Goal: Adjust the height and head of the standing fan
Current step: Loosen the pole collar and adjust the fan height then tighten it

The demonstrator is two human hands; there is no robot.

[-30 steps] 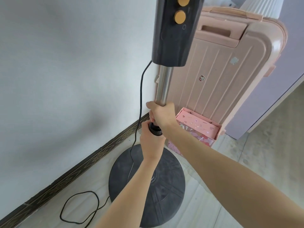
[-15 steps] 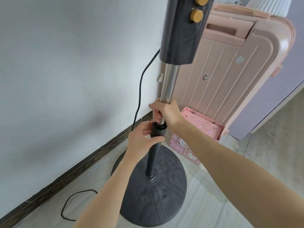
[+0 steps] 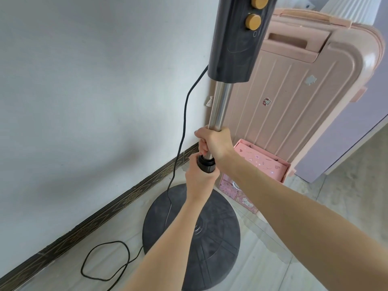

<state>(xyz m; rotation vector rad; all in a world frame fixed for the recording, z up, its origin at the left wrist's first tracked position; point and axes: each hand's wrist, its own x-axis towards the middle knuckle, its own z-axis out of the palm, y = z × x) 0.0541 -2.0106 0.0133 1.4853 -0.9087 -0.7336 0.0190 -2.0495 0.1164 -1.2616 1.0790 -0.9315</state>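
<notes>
- The standing fan (image 3: 235, 38) is cut off at the top, so you only get the dark control housing with two yellow knobs (image 3: 253, 21); the head isn't in view at all.
- Lower pole is hidden behind the left forearm; the round base (image 3: 210, 244) runs off the bottom edge.
- Fan stands near the wall (image 3: 84, 91), with a pink suitcase (image 3: 294, 91) just behind it and a pink box (image 3: 262, 162) on the floor by the base. Open floor to the right.
- Black cord (image 3: 182, 131) hangs down the wall side and loops on the floor.
- Right hand (image 3: 216, 143) is wrapped around the shiny metal tube (image 3: 219, 108).
- Left hand (image 3: 199, 175) grips the black collar (image 3: 206, 163) directly below, fingers curled round it.
</notes>
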